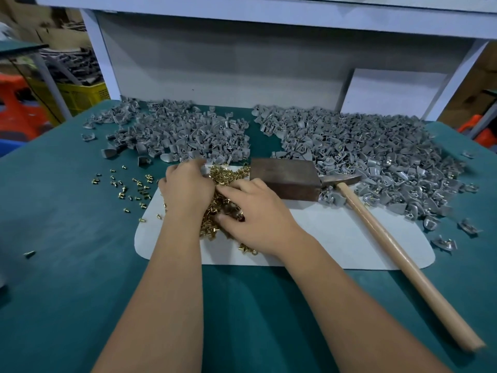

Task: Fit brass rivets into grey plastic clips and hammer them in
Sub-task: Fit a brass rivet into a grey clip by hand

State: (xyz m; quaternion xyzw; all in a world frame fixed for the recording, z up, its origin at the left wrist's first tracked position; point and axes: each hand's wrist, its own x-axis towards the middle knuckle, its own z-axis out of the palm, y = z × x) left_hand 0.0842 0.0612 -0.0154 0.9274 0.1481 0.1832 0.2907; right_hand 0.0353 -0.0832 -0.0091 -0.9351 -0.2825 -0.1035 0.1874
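Tabletop (80,265): covered in teal cloth, bearing everything else.
White mat (336,238): lay at the near middle, landmark for the rest.
Hammer (398,251): lay idle across the mat's right end, handle pointing near-right, head beside the block; not in use.
Right hand (258,211): rested on the mat's left part, fingers spread over the rivets; whether one was pinched, cannot tell.
Left hand (185,187): at the mat's left edge, fingers curled into the rivets; grasp hidden, cannot tell.
Brass rivets (223,179): heaped on the mat's left part under both hands.
Stray rivets (126,187): scattered just left of the mat.
Block (285,181): dark, at the mat's far edge, nothing on top.
Right clip pile (363,152): beyond and right of the mat, brass glints among the grey, probably finished.
Left clip pile (183,133): beyond the mat's left, plain grey, probably awaiting rivets.
Progress: seemingly partway, with many left.
Containers: yellow crate (80,95) far left off the tabletop, contents unclear.
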